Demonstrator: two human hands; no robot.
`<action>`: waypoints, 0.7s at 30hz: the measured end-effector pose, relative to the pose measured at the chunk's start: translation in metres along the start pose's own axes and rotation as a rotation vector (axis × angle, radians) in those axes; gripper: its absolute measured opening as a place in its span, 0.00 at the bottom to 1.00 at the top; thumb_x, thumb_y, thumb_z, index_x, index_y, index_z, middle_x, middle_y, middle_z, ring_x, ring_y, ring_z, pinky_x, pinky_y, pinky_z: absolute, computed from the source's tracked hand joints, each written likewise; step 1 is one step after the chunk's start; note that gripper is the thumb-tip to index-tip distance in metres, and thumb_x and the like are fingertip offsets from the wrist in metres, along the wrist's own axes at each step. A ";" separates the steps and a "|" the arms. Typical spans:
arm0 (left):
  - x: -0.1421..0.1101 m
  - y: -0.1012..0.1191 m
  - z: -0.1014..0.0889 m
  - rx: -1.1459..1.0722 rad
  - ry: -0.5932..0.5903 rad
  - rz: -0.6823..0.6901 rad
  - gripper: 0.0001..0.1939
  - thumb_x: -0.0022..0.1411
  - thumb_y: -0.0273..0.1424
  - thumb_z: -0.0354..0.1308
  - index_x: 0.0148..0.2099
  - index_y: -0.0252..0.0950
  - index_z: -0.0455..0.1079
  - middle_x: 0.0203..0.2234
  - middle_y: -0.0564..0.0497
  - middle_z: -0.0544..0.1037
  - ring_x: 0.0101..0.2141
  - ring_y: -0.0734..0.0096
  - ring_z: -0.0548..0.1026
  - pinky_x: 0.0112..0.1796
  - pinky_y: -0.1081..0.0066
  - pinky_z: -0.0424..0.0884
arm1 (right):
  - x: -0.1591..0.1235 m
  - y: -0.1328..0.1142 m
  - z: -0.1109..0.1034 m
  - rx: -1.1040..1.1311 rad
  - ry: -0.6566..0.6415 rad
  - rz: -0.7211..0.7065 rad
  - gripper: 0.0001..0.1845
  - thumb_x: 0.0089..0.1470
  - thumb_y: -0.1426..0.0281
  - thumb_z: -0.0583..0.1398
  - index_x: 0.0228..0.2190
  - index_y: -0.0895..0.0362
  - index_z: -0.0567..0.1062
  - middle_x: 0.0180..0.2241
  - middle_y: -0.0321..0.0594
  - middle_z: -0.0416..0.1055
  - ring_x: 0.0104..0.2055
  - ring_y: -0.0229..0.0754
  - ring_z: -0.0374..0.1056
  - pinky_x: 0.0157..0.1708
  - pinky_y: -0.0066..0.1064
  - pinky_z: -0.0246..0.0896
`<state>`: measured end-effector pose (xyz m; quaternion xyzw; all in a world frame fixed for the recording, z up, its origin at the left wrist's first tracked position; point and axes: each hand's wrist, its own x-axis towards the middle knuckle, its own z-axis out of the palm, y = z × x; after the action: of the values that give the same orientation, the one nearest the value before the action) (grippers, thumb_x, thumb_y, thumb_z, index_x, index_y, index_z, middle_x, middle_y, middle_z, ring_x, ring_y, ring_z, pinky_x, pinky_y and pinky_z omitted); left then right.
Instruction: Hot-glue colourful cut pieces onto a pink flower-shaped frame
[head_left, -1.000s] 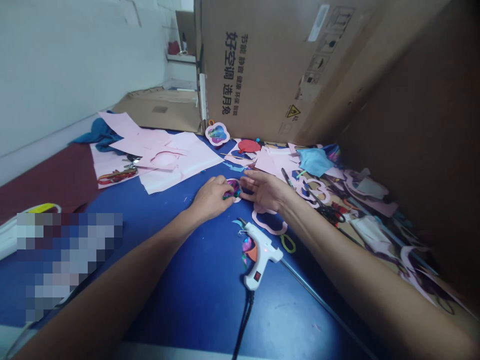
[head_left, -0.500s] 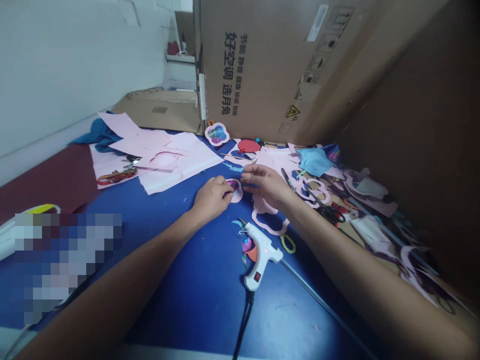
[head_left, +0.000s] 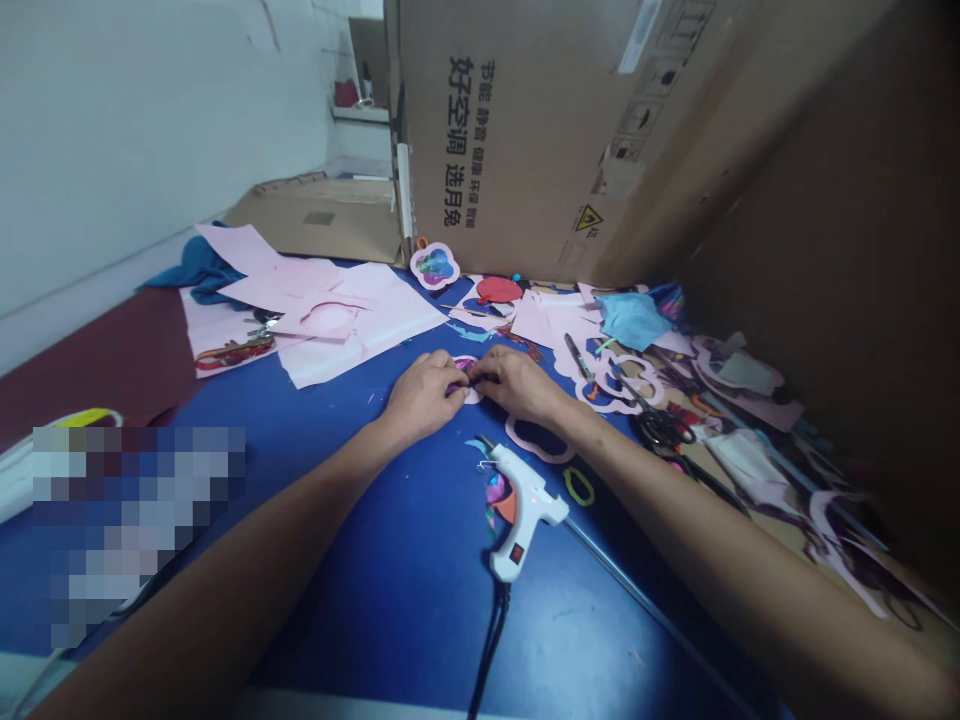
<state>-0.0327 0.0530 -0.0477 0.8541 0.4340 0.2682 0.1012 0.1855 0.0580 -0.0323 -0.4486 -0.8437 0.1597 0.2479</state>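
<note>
Brown cardboard box (head_left: 540,130), printed "好空调 选月兔", stood behind the smooth blue tabletop (head_left: 337,560). There, the left hand (head_left: 426,392) pinched a round pink-rimmed, shiny purple piece (head_left: 471,396); the right hand's (head_left: 519,382) nearly closed fingertips met at its right, their hold unclear. Nearer lay a white plastic glue gun (head_left: 525,500); farther right, black-handled scissors (head_left: 664,428).

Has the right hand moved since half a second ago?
Yes. Judged against the glue gun, the right hand has shifted leftward, its fingertips now at the pink-rimmed piece beside the left hand.
</note>
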 end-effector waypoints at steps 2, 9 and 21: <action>0.002 -0.004 -0.004 -0.088 0.022 -0.016 0.11 0.68 0.24 0.61 0.43 0.40 0.84 0.41 0.48 0.82 0.46 0.59 0.80 0.52 0.59 0.77 | 0.000 0.003 0.001 0.000 0.003 -0.009 0.19 0.58 0.83 0.64 0.42 0.52 0.89 0.41 0.42 0.79 0.45 0.46 0.74 0.48 0.36 0.67; 0.001 -0.015 -0.017 -0.155 0.174 0.021 0.14 0.66 0.19 0.57 0.43 0.39 0.82 0.46 0.47 0.84 0.49 0.60 0.82 0.56 0.59 0.78 | -0.003 0.007 0.002 -0.011 0.018 -0.043 0.19 0.59 0.83 0.64 0.43 0.52 0.89 0.42 0.42 0.80 0.45 0.46 0.76 0.49 0.37 0.68; -0.003 -0.002 -0.008 -0.039 -0.040 0.026 0.11 0.67 0.22 0.60 0.41 0.42 0.83 0.46 0.51 0.86 0.49 0.59 0.81 0.57 0.56 0.74 | -0.001 0.004 0.000 0.031 0.011 -0.004 0.12 0.62 0.78 0.66 0.41 0.53 0.88 0.42 0.43 0.79 0.44 0.46 0.75 0.50 0.38 0.68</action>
<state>-0.0397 0.0507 -0.0432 0.8627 0.4154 0.2609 0.1228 0.1890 0.0593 -0.0343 -0.4438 -0.8406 0.1699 0.2600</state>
